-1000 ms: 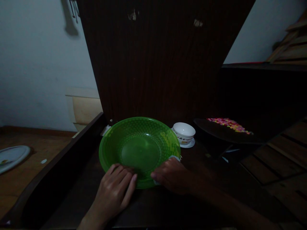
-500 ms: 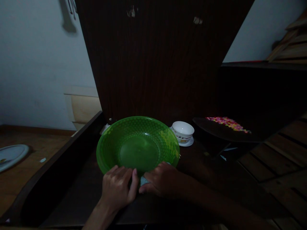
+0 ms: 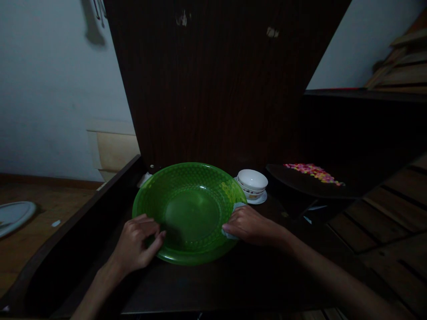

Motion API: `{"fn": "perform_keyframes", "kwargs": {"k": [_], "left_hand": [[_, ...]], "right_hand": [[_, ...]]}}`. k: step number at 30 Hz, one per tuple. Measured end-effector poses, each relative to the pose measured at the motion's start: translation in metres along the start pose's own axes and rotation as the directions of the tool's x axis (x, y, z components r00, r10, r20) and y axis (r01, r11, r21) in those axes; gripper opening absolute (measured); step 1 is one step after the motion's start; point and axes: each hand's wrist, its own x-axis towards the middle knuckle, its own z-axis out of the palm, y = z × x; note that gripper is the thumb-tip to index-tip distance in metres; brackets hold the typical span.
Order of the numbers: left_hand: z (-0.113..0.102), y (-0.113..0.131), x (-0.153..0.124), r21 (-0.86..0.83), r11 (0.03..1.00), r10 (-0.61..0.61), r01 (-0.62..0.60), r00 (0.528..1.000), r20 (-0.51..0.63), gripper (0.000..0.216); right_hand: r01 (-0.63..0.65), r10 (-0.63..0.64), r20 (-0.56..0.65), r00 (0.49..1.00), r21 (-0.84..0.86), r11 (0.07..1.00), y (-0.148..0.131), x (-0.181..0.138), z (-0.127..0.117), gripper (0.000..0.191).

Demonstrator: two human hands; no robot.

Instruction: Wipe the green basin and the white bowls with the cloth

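Observation:
A large green plastic basin [image 3: 193, 213] with a dimpled inner wall stands on the dark wooden surface. My left hand [image 3: 142, 240] is at its near-left rim, the fingers curled over the edge and the thumb a little apart from them. At the right rim, my right hand [image 3: 248, 224] is closed on a pale blue cloth [image 3: 230, 233], which it holds against the basin's edge. Part of the cloth shows above and below the fingers; the rest is hidden in the hand.
White bowls [image 3: 252, 180] are stacked on a saucer right behind the basin. A dark panel [image 3: 213, 89] rises at the back. Pink and yellow pieces [image 3: 313, 172] lie on a dark surface at right. A raised wooden edge [image 3: 83, 226] runs along the left.
My right hand has moved with the cloth along the rim, from the near edge to the right side. My left hand has shifted left along the near rim.

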Motion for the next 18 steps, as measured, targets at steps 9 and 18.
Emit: {"fn": "perform_keyframes", "kwargs": {"k": [9,18], "left_hand": [[0.003,0.028,-0.005,0.116,0.991,-0.045,0.067,0.983,-0.178,0.025],[0.029,0.092,0.009,0.076,0.980,-0.167,0.182,0.971,-0.173,0.029]], "right_hand": [[-0.139,0.143,0.081,0.986,-0.048,0.989,-0.040,0.008,-0.005,0.073],[-0.209,0.209,-0.008,0.978,0.045,0.977,-0.097,0.033,-0.003,0.058]]}}
